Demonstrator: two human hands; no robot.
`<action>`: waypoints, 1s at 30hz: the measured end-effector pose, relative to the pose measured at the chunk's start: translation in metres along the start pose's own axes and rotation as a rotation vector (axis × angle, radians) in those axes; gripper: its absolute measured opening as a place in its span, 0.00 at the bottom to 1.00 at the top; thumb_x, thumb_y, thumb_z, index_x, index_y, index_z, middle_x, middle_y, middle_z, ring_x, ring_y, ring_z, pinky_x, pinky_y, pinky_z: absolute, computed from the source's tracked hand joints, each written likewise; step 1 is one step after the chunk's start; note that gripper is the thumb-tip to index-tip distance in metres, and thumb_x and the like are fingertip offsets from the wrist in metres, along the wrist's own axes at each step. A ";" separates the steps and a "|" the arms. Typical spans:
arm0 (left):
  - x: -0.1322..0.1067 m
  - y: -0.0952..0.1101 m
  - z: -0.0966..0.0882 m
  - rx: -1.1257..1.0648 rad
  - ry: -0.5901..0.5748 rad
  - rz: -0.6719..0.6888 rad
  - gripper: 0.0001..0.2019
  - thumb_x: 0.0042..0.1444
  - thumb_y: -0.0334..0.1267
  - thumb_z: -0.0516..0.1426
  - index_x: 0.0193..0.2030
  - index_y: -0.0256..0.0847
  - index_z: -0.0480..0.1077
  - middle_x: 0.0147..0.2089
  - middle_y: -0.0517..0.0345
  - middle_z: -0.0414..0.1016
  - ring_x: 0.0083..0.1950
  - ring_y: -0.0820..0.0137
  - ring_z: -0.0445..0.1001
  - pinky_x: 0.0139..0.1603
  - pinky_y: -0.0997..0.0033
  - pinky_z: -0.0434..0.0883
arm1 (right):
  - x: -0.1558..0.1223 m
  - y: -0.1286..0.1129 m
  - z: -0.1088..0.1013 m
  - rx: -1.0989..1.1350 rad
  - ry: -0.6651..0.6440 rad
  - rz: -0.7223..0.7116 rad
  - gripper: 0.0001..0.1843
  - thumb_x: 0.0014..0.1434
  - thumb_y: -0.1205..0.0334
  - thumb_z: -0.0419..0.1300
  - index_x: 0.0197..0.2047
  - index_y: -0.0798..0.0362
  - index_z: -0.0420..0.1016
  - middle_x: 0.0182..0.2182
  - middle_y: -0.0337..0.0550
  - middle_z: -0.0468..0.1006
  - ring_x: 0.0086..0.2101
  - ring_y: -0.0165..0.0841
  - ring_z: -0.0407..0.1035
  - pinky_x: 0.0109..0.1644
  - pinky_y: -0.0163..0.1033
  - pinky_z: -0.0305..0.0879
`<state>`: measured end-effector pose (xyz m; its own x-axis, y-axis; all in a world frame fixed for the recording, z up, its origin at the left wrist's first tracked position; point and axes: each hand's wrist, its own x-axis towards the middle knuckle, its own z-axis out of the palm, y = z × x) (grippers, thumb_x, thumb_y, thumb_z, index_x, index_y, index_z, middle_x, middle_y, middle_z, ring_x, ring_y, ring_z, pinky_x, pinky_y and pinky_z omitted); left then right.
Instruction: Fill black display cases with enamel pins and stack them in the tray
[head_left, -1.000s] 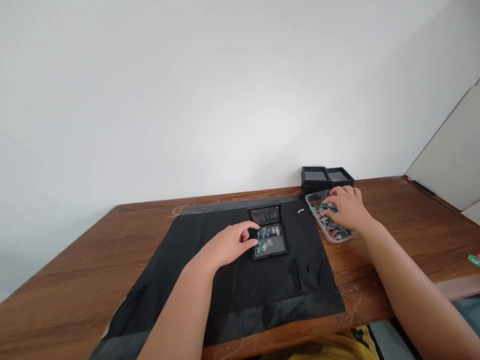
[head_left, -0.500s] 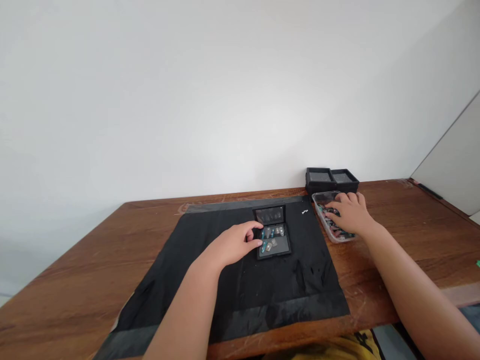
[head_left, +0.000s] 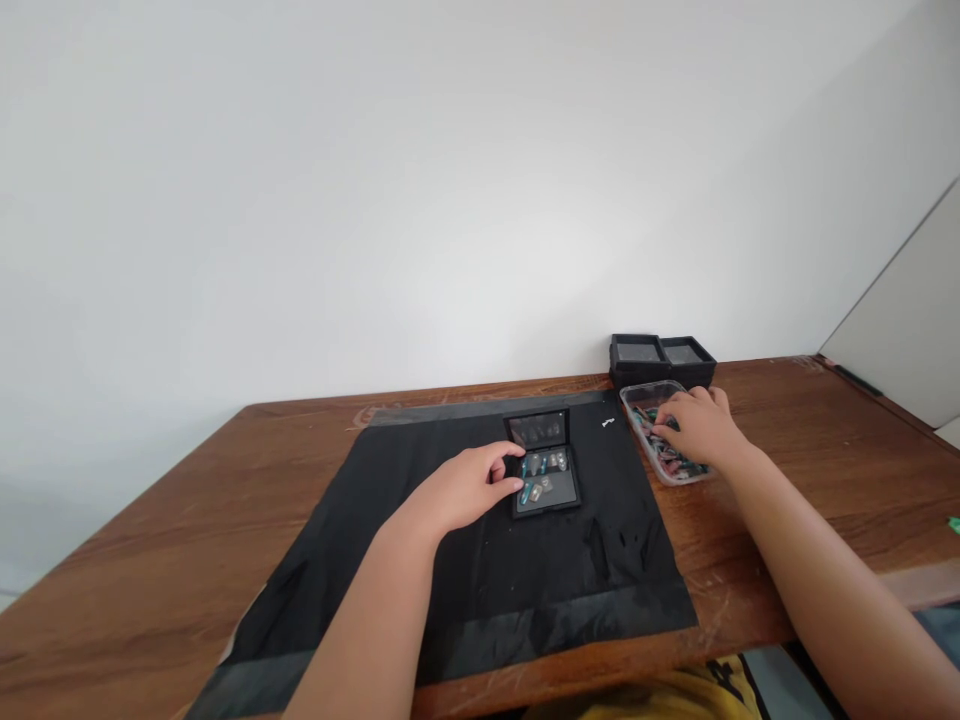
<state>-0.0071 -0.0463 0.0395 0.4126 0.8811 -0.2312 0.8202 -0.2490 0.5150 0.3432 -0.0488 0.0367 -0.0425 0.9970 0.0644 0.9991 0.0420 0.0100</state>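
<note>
A small black hinged case [head_left: 551, 493] lies on the black mat with its clear-windowed lid [head_left: 538, 430] raised at the back. Inside are small glossy pieces [head_left: 544, 463], teal and clear, that look like press-on nails, a full row behind and a few in front. My left hand [head_left: 469, 485] holds the case's left edge between thumb and forefinger. At the right, a clear plastic tub [head_left: 664, 468] is filled with small mixed pink, green and dark pieces. My right hand [head_left: 701, 425] reaches into it, thumb and fingers drawn together at the contents; anything pinched there is hidden.
Stacked black cases [head_left: 660, 360] stand against the wall behind the tub. A small white scrap [head_left: 608, 422] lies on the black mat [head_left: 360, 560], which covers part of the wooden table [head_left: 165, 520]. A dark stick-like item [head_left: 855, 376] rests at the far right.
In the tub, my right hand's fingers have drawn closer together and bent down toward the pieces. My left hand and the case stay in place.
</note>
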 end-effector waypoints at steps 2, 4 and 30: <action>0.000 -0.001 0.000 -0.003 -0.003 0.001 0.24 0.58 0.49 0.54 0.60 0.48 0.71 0.35 0.58 0.74 0.34 0.65 0.72 0.34 0.69 0.64 | 0.000 -0.002 -0.003 0.003 -0.011 0.025 0.13 0.63 0.55 0.57 0.35 0.45 0.83 0.46 0.47 0.81 0.50 0.48 0.65 0.59 0.58 0.48; 0.000 -0.001 0.001 0.000 -0.002 0.004 0.24 0.58 0.49 0.53 0.60 0.47 0.71 0.36 0.58 0.75 0.34 0.65 0.73 0.34 0.69 0.64 | 0.000 -0.004 -0.005 0.001 -0.008 0.041 0.13 0.63 0.56 0.58 0.34 0.46 0.83 0.45 0.47 0.81 0.49 0.47 0.66 0.57 0.56 0.49; 0.001 -0.004 0.003 -0.004 0.052 0.036 0.23 0.58 0.49 0.55 0.58 0.48 0.73 0.36 0.58 0.77 0.34 0.65 0.74 0.33 0.70 0.65 | -0.002 -0.013 -0.012 0.557 0.515 -0.158 0.12 0.62 0.61 0.57 0.40 0.47 0.84 0.38 0.43 0.86 0.39 0.42 0.79 0.54 0.53 0.70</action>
<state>-0.0092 -0.0458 0.0344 0.4209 0.8912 -0.1689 0.8033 -0.2797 0.5258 0.3299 -0.0522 0.0481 -0.0463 0.8267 0.5608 0.8315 0.3430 -0.4369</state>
